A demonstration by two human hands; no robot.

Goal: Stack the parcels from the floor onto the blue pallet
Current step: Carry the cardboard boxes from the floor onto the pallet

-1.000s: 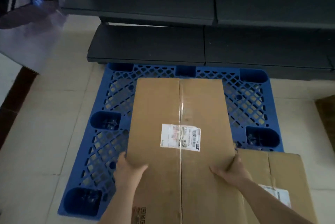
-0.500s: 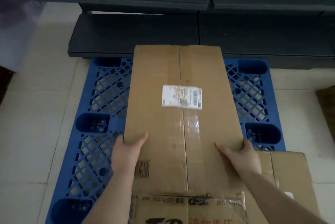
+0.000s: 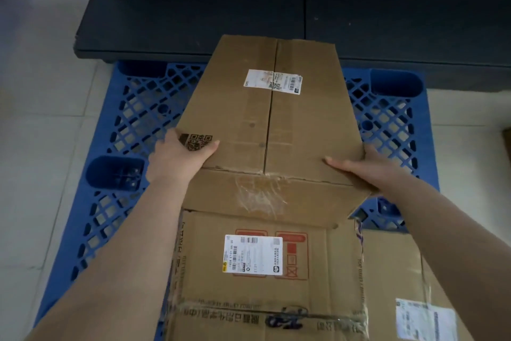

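Head view, and we see the blue pallet (image 3: 132, 125) filling the tiled floor (image 3: 41, 108) from nine o'clock across to three, its far edge up against the dark low shelving (image 3: 193, 14) at twelve. Over its middle sits the long parcel (image 3: 249, 114), its far end pointing to twelve and a white label (image 3: 272, 82) near that end. We cannot tell whether it rests flat on the lattice. At six o'clock a printed parcel (image 3: 318, 257) lies just under its near end, and a third parcel (image 3: 401, 271) sits beside that at five. Our left hand (image 3: 179, 155) grips the long parcel's near left corner at nine, thumb over the top by the QR mark. Our right hand (image 3: 365, 166) holds the near right corner at three, thumb flat on top, fingers wrapped down the side.
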